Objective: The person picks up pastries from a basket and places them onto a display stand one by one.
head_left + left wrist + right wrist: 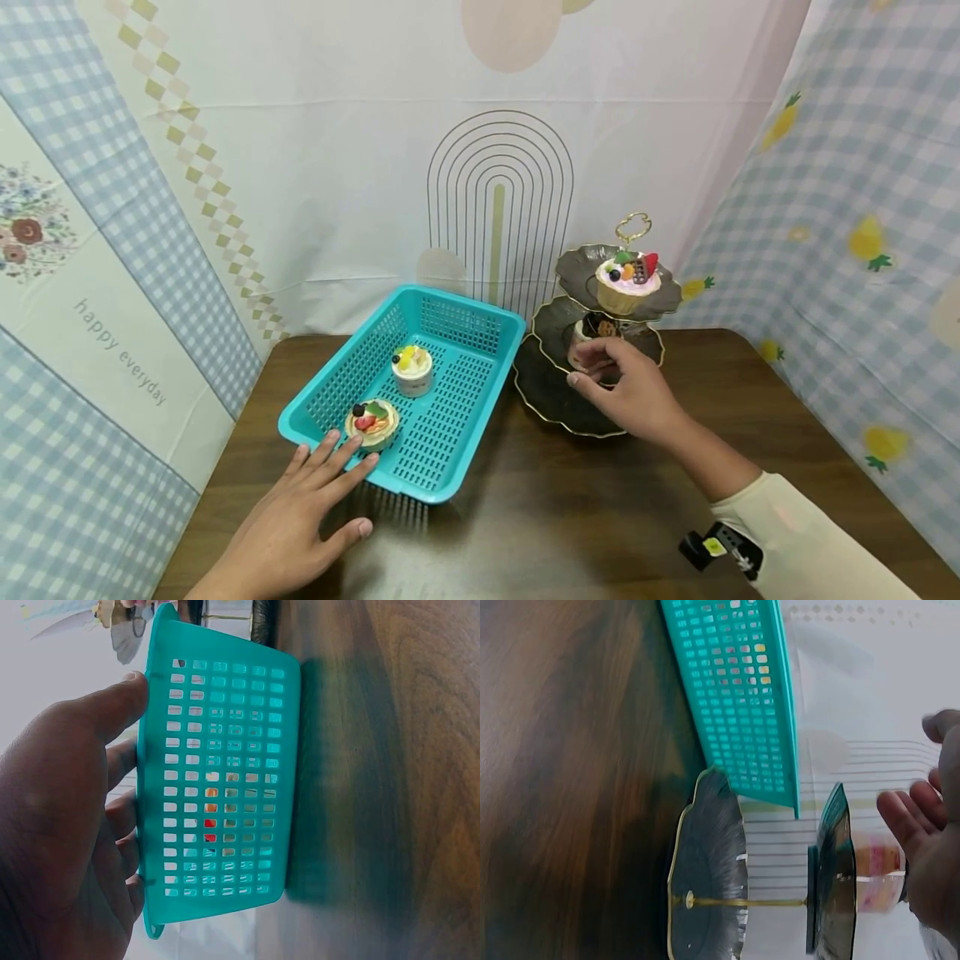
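My left hand [300,508] rests its spread fingertips on the near rim of a turquoise plastic basket [487,402]. Inside the basket are a fruit-topped tart [372,427], close to those fingers, and a cream dessert cup [413,379] with yellow topping. On the right, my right hand [626,392] reaches over a dark, gold-edged three-tier stand [547,392], thumb and fingers apart. Just beyond its fingers, a dessert cup [877,874] with a dark topping sits on the middle tier, partly hidden by the hand in the head view. The top tier bears another fruit tart [628,292].
Both basket and stand are on a dark wooden table [555,533], side by side near its back edge. A patterned cloth backdrop [360,167] hangs behind and at both sides. The stand's gold handle [633,227] rises above the top tier.
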Motion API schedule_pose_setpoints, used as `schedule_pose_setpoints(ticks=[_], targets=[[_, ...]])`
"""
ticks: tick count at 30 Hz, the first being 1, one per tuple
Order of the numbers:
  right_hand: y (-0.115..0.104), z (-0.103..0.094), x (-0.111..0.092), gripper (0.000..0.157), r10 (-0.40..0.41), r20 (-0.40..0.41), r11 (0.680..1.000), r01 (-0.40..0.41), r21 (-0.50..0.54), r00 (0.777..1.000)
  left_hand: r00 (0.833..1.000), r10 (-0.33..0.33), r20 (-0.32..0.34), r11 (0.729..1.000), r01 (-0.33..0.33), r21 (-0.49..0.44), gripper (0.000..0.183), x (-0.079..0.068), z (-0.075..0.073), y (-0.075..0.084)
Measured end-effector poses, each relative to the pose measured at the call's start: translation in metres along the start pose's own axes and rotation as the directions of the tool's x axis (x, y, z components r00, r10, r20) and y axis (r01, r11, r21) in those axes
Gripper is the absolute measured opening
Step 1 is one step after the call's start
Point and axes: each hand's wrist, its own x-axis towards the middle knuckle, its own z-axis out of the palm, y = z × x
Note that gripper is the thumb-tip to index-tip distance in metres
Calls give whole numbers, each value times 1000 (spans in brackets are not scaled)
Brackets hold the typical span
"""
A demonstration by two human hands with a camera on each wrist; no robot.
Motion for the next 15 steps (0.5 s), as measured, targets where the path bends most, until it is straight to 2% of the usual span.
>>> schedule_pose_setpoints(ticks=[3, 8, 15], targets=[[-6, 6, 4, 38, -27, 100, 997, 20, 74, 995, 1000, -2, 2, 1000, 2, 4, 76, -1, -1, 0], [-15, 19, 14, 49, -38, 259, 991, 4, 133, 965, 1000, -3, 4, 1000, 3, 8, 76, -1, -3, 0], [-20, 47, 31, 60, -12, 337, 993, -29, 117, 941, 1000, -14, 21, 1000, 14, -4, 73, 0, -2, 0]])
